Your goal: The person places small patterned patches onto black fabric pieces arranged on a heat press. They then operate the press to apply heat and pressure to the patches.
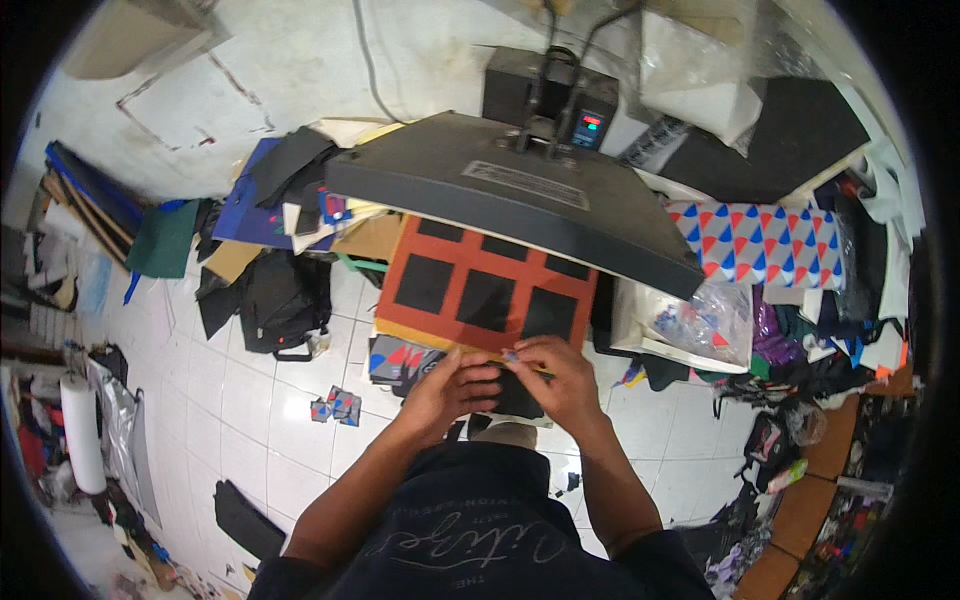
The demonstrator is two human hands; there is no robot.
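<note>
Both my hands are at the front edge of a heat press, over its orange-red lower pad (455,290). Black rectangular pieces (487,301) lie in rows on that pad. My right hand (560,385) pinches a small bluish piece (511,355) between thumb and fingertips; its kind is too small to make out. Close by on the left, my left hand (450,395) has its fingers loosely bent and a little apart, with nothing visible in them. Above the pad, the dark upper plate (510,205) of the press is raised and tilted.
Patterned grey, red and blue pieces (395,362) are stacked below the pad's left corner; a few similar pieces (338,405) lie on the tiled floor. A black backpack (285,300) stands left. At right are a patterned roll (760,245) and a white box (690,330) with plastic bags.
</note>
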